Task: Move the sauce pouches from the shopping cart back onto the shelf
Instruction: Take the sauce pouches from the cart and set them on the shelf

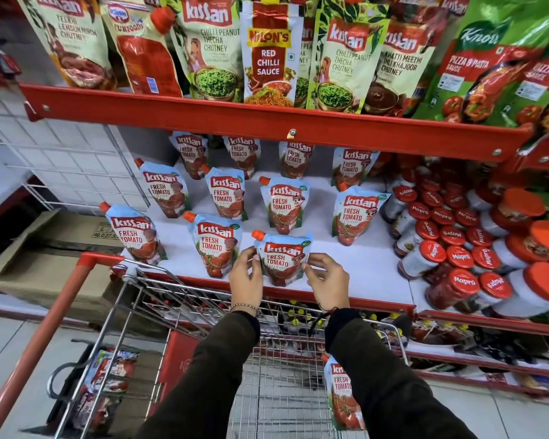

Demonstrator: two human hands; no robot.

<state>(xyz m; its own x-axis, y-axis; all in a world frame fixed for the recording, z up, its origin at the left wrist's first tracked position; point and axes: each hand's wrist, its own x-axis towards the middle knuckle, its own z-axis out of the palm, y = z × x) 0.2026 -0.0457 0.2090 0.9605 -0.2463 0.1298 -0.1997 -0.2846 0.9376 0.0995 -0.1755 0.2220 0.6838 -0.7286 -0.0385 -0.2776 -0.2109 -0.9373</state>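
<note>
A Kissan tomato sauce pouch [283, 259] with an orange cap stands upright at the front edge of the white shelf [368, 264]. My left hand [246, 277] pinches its left edge and my right hand [325, 278] pinches its right edge. Several matching pouches [217, 242] stand in rows behind and to the left of it. In the wire shopping cart [133, 299] below, one more pouch [343, 397] leans against the right side, partly hidden by my right sleeve. Other pouches [108, 384] lie low on the cart's left side.
Red-lidded Mapro jars [460, 258] crowd the shelf's right part. The red upper shelf [267, 118] holds chutney and sauce pouches overhead. Bare shelf space lies right of the held pouch. Cardboard boxes [54, 248] sit on the left; the cart's red handle [48, 324] runs diagonally.
</note>
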